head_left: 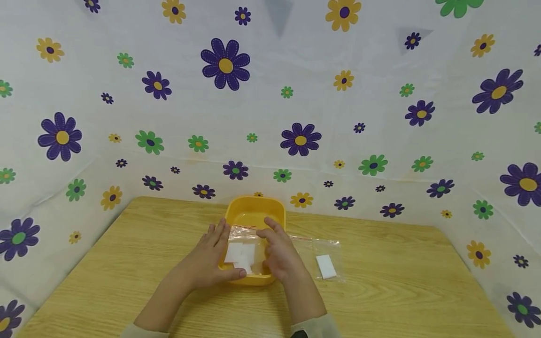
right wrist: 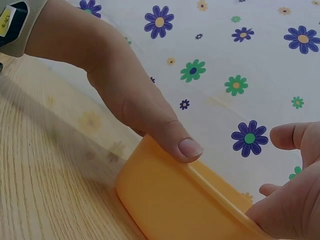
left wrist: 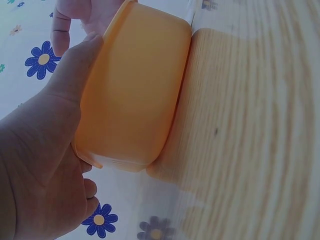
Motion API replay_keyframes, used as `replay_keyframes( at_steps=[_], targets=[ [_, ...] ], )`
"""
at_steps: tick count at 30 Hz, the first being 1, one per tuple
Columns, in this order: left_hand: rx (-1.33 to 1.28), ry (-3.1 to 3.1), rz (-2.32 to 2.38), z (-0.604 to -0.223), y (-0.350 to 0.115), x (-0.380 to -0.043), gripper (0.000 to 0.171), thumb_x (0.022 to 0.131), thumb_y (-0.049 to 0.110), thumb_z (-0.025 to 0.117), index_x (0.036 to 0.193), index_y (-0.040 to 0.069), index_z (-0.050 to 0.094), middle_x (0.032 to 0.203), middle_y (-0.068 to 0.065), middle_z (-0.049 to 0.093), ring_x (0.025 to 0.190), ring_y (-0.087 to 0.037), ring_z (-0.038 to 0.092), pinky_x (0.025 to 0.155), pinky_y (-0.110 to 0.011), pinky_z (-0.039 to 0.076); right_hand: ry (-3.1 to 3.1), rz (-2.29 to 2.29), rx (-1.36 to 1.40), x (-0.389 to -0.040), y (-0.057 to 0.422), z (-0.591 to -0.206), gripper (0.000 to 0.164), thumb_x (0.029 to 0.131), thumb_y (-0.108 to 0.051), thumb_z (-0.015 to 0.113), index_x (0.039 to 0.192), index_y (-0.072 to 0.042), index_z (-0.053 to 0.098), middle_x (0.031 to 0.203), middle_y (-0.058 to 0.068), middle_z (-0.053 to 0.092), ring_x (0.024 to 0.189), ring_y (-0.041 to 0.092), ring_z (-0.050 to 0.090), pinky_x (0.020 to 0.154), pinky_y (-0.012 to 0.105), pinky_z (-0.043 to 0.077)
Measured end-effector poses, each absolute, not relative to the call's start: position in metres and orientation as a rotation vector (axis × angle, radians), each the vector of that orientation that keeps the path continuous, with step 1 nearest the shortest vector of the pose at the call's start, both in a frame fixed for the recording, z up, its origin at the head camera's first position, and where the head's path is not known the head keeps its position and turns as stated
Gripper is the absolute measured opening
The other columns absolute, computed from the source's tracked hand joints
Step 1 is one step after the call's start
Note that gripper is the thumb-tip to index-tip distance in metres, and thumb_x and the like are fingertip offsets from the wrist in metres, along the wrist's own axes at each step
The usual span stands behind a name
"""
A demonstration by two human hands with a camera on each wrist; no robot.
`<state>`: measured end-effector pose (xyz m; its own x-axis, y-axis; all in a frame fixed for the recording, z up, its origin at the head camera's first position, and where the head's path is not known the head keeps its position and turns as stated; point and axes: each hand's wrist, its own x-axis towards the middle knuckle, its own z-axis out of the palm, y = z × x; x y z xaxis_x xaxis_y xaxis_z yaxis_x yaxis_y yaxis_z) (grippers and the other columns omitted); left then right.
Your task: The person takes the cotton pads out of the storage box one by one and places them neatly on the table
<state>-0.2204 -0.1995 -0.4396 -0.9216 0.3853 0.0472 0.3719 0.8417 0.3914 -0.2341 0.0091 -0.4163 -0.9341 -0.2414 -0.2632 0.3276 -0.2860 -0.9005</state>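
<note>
A yellow plastic box (head_left: 258,280) stands on the table with a clear zip bag (head_left: 241,232) in it. Several white flat pieces (head_left: 234,252) show through the bag. My left hand (head_left: 207,263) lies along the box's left side, fingers straight, its thumb over the near rim; the left wrist view shows this thumb (left wrist: 75,70) beside the box wall (left wrist: 135,85). On the right, my right hand (head_left: 281,256) reaches over the rim beside the bag, fingers loosely spread. The right wrist view shows only part of it (right wrist: 295,200).
Right of the box, another clear bag (head_left: 338,256) lies on the wooden table (head_left: 380,291) with a white rectangular piece (head_left: 326,266) in it. A flower-printed white cloth (head_left: 262,112) rises behind the table and along both sides.
</note>
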Motion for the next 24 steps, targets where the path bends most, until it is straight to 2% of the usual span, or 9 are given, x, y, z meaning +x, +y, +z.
replay_keyframes(
  at_steps=[3,5,8,11,14,17,21,24],
  targets=[
    [0.611,2.986,0.619,-0.44,-0.2,-0.22,0.12,0.08,0.078,0.06,0.158,0.0,0.012,0.167,-0.017,0.0,0.152,-0.045,0.004,0.121,-0.058,0.013,1.591,-2.269,0.105,-0.234,0.009,-0.417,0.07,0.093,-0.022,0.06,0.156,-0.019,0.031,0.164,0.025,-0.001,0.146,0.058,-0.009,0.104,0.084,0.007],
    [0.613,2.988,0.616,-0.44,-0.2,-0.22,0.121,0.08,0.078,0.059,0.158,-0.001,0.013,0.167,-0.017,0.001,0.152,-0.045,0.004,0.121,-0.058,0.013,1.584,-2.271,0.113,-0.234,0.01,-0.417,0.069,0.093,-0.023,0.06,0.156,-0.019,0.031,0.165,0.024,0.0,0.147,0.057,-0.005,0.108,0.08,0.015],
    [0.62,2.994,0.602,-0.441,-0.2,-0.221,0.122,0.079,0.08,0.057,0.158,-0.001,0.013,0.167,-0.017,0.001,0.152,-0.045,0.004,0.121,-0.058,0.014,1.574,-2.279,0.108,-0.234,0.009,-0.418,0.068,0.093,-0.023,0.06,0.155,-0.016,0.033,0.164,0.024,0.006,0.147,0.054,0.006,0.111,0.066,0.032],
    [0.621,2.995,0.598,-0.443,-0.2,-0.222,0.123,0.078,0.082,0.056,0.158,0.0,0.013,0.167,-0.016,0.0,0.152,-0.044,0.003,0.121,-0.059,0.013,1.586,-2.269,0.071,-0.235,0.009,-0.419,0.066,0.093,-0.024,0.062,0.153,-0.015,0.037,0.159,0.022,0.018,0.141,0.048,0.023,0.1,0.046,0.045],
    [0.617,2.995,0.591,-0.444,-0.201,-0.223,0.124,0.078,0.084,0.055,0.159,0.001,0.011,0.168,-0.015,-0.001,0.152,-0.043,0.002,0.121,-0.058,0.012,1.632,-2.227,0.012,-0.235,0.008,-0.42,0.062,0.092,-0.026,0.064,0.149,-0.014,0.042,0.148,0.019,0.034,0.128,0.037,0.037,0.089,0.036,0.046],
    [0.615,2.993,0.583,-0.444,-0.201,-0.223,0.124,0.078,0.084,0.054,0.159,0.002,0.009,0.168,-0.014,-0.002,0.152,-0.043,0.002,0.122,-0.058,0.011,1.725,-2.151,-0.071,-0.234,0.007,-0.42,0.06,0.092,-0.028,0.064,0.147,-0.013,0.045,0.145,0.017,0.041,0.125,0.034,0.042,0.093,0.039,0.045],
    [0.624,2.992,0.596,-0.444,-0.202,-0.223,0.124,0.078,0.083,0.055,0.159,0.001,0.01,0.168,-0.014,-0.002,0.152,-0.043,0.001,0.121,-0.058,0.011,1.854,-2.056,-0.183,-0.231,0.003,-0.421,0.059,0.094,-0.026,0.062,0.147,-0.006,0.046,0.153,0.021,0.039,0.133,0.038,0.042,0.1,0.05,0.048],
    [0.622,2.99,0.609,-0.443,-0.202,-0.222,0.123,0.078,0.083,0.055,0.159,0.0,0.011,0.168,-0.015,-0.002,0.152,-0.043,0.001,0.121,-0.059,0.011,1.964,-1.994,-0.242,-0.229,-0.001,-0.421,0.055,0.094,-0.019,0.062,0.144,0.0,0.05,0.151,0.024,0.041,0.128,0.036,0.05,0.098,0.049,0.053]
  ],
)
